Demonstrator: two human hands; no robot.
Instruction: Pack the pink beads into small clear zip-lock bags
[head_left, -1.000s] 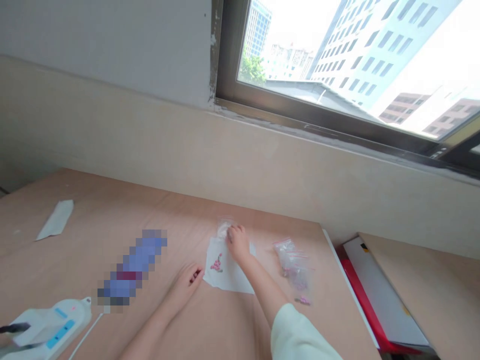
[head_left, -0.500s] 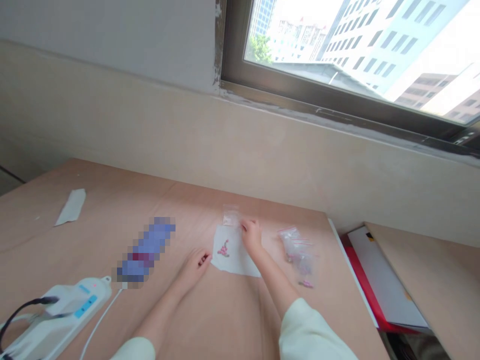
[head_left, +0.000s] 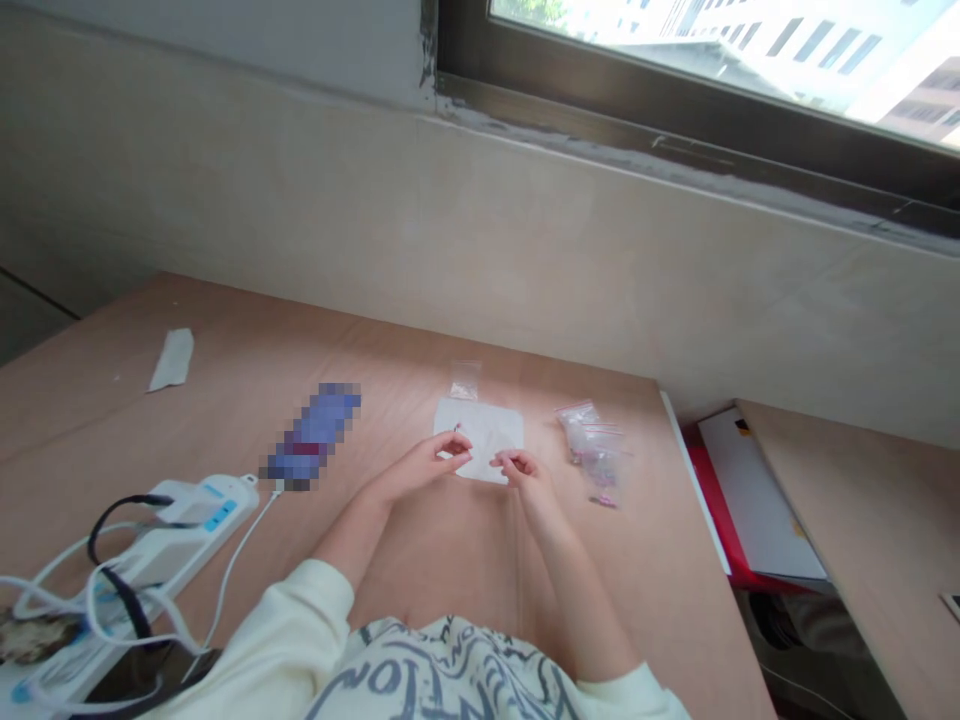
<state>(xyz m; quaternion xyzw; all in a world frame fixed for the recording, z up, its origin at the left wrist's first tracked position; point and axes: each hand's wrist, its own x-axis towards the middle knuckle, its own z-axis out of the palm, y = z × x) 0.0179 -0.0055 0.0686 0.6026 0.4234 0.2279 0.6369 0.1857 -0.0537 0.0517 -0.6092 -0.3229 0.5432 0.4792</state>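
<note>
A white sheet of paper (head_left: 487, 425) lies on the wooden table beneath both hands. My left hand (head_left: 439, 457) is over its left part, thumb and fingers apart, with nothing visible between them. A tiny tip of a small pink piece with a dark stem (head_left: 458, 428) shows just above those fingers; my hand hides most of it. My right hand (head_left: 525, 467) is over the sheet's right edge, its thumb and fingertips pinched together. Whatever they hold is too small to name. Touching the paper's far edge is a small clear zip bag (head_left: 465, 381) with pale contents.
Several clear zip bags (head_left: 592, 440) with small pink and purple items lie on the right. To the left are a pixelated phone-like object (head_left: 315, 435), a white power strip (head_left: 195, 530) with cables and a paper scrap (head_left: 172, 358). A wall and window frame (head_left: 600, 95) stand behind.
My right hand has moved back from near the small zip bag toward the paper's near right edge. My left hand has moved right onto the paper, and its fingers have spread. The view has tilted down.
</note>
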